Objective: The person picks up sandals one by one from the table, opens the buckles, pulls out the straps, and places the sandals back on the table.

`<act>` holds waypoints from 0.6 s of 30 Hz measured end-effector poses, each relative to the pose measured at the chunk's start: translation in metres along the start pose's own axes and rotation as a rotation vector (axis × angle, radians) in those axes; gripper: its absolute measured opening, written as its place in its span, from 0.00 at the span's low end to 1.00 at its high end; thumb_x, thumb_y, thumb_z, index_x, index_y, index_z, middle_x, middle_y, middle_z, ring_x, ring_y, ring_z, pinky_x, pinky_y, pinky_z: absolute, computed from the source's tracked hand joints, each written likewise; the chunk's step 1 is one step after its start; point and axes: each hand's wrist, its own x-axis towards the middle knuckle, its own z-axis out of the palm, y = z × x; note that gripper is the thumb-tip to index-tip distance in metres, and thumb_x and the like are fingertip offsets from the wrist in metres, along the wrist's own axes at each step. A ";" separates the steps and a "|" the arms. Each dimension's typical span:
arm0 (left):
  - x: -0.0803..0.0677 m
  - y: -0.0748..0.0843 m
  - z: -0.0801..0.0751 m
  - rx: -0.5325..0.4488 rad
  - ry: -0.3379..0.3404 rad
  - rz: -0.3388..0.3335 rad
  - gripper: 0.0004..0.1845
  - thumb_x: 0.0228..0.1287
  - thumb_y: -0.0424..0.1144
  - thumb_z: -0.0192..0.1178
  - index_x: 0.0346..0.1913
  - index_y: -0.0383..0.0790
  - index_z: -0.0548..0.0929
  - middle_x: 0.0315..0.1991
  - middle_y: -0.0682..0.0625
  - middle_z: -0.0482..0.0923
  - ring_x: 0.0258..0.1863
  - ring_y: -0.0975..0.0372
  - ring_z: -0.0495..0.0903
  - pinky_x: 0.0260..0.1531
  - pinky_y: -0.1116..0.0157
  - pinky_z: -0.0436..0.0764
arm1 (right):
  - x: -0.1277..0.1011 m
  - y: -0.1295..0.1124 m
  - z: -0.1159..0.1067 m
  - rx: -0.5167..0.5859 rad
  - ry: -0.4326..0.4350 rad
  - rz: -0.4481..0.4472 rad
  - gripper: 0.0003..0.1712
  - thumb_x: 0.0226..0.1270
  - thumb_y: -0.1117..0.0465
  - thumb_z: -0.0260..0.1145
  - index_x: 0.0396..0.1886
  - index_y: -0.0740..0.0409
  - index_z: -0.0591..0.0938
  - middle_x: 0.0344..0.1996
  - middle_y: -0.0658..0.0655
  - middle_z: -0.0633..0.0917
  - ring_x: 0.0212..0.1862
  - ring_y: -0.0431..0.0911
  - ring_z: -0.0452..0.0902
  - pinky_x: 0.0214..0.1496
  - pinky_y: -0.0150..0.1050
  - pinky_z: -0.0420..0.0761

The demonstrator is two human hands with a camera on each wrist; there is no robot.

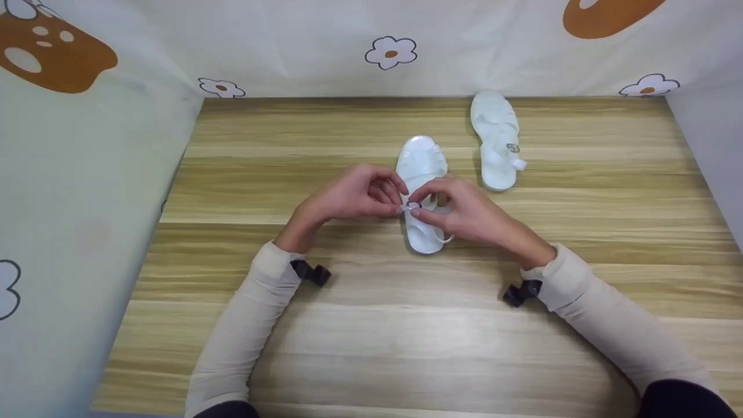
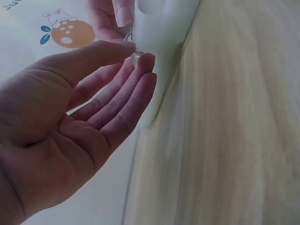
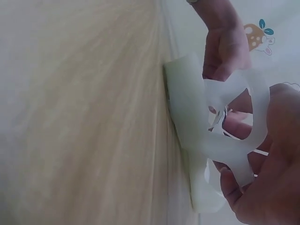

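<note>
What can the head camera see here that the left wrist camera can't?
Only the head view shows the second sandal lying apart near the back wall, the whole wooden table, both sleeves, and the right hand in full. Only the left wrist view shows the left hand from the palm side, its thumb and fingertips pinching at the strap. Both show the white sandal being handled and the buckle between the fingers.
</note>
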 end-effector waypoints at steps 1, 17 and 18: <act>0.000 0.000 0.000 0.020 0.002 0.008 0.17 0.65 0.29 0.75 0.54 0.28 0.86 0.41 0.43 0.90 0.42 0.59 0.90 0.50 0.62 0.91 | 0.000 0.000 0.000 -0.004 0.001 0.009 0.10 0.73 0.51 0.76 0.49 0.46 0.92 0.45 0.45 0.92 0.49 0.46 0.82 0.53 0.44 0.78; 0.000 0.000 0.002 0.218 0.012 0.017 0.06 0.68 0.39 0.76 0.43 0.41 0.93 0.38 0.50 0.92 0.39 0.63 0.91 0.44 0.65 0.91 | -0.001 0.001 0.001 0.051 0.010 0.013 0.11 0.71 0.53 0.78 0.49 0.49 0.93 0.46 0.47 0.93 0.50 0.46 0.82 0.55 0.44 0.79; 0.000 0.000 0.002 0.216 0.011 0.019 0.06 0.69 0.39 0.76 0.43 0.41 0.93 0.38 0.50 0.92 0.39 0.63 0.91 0.44 0.65 0.91 | 0.000 0.001 0.001 0.054 0.014 0.010 0.10 0.71 0.54 0.78 0.49 0.49 0.93 0.46 0.47 0.92 0.50 0.46 0.82 0.55 0.44 0.79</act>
